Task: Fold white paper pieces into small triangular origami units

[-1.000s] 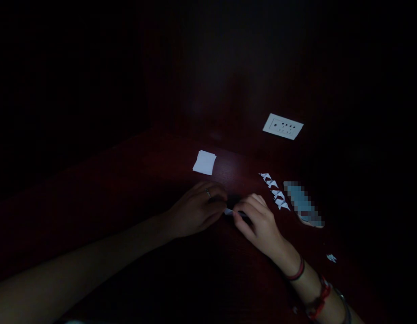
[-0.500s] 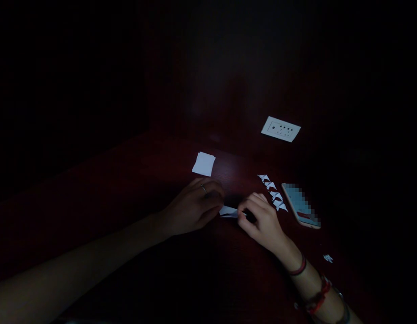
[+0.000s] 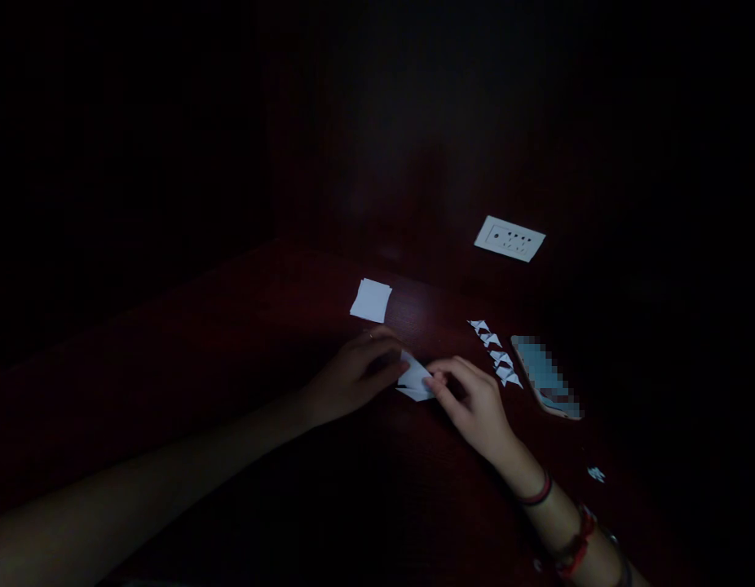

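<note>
In dim light, a small white piece of folded paper [image 3: 415, 380] lies on the dark red table [image 3: 231, 342] between my hands. My left hand [image 3: 356, 375], a ring on one finger, pinches the paper's left edge with curled fingers. My right hand [image 3: 475, 403], with bracelets on the wrist, grips its right end with closed fingers. A row of several small folded white paper pieces [image 3: 496, 355] lies just right of my right hand.
A small stack of white paper squares [image 3: 371, 300] sits behind my hands. A phone [image 3: 545, 377] lies to the right of the folded row. A white wall socket [image 3: 509, 238] is on the dark wall behind. One paper scrap [image 3: 596, 474] lies near my right forearm.
The paper between my hands has been opened up or turned, showing a wider white face than before. Both hands stayed in place with small finger shifts.
</note>
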The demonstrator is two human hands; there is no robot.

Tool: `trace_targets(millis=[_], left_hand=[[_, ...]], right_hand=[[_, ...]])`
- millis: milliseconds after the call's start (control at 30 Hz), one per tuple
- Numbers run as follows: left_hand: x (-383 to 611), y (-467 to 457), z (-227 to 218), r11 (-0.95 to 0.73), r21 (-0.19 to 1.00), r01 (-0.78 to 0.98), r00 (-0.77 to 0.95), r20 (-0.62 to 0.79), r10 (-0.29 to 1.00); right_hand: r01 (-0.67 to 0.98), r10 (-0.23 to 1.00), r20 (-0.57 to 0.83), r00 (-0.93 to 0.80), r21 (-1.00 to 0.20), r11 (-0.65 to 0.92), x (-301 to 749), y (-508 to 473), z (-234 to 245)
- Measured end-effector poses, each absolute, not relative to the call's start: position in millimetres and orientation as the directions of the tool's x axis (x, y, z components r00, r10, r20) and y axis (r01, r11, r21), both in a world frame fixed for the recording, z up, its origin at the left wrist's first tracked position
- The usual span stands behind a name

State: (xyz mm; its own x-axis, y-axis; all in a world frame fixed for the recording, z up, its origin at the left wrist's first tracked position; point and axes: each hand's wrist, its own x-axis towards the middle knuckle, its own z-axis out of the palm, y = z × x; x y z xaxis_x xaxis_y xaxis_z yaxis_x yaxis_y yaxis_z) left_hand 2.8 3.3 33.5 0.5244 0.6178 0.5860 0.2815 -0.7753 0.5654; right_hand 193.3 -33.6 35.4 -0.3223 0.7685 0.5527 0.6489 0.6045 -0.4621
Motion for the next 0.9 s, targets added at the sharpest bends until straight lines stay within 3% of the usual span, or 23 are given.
trace_targets(millis=[100, 233, 567, 900], left_hand=[[3, 8, 30, -0.661, 0.722, 0.202, 0.538, 0.483, 0.691], [7, 8, 25, -0.676, 0.709, 0.200, 0.560, 0.484, 0.673], [11, 5, 25, -0.652, 0.692, 0.311, 0.408, 0.522, 0.749], [13, -2, 31, -0.650, 0.639, 0.412, 0.451, 0.477, 0.754]], right_hand=[[0.571, 0.807, 0.552, -0.210, -0.601, 0.559, 195, -30, 30], [0.547, 0.827, 0.532, -0.182, -0.644, 0.535, 194, -27, 26], [0.700, 0.768, 0.574, -0.285, -0.423, 0.576, 186, -40, 32], [0.769, 0.731, 0.664, -0.159, -0.381, 0.513, 179, -44, 33]])
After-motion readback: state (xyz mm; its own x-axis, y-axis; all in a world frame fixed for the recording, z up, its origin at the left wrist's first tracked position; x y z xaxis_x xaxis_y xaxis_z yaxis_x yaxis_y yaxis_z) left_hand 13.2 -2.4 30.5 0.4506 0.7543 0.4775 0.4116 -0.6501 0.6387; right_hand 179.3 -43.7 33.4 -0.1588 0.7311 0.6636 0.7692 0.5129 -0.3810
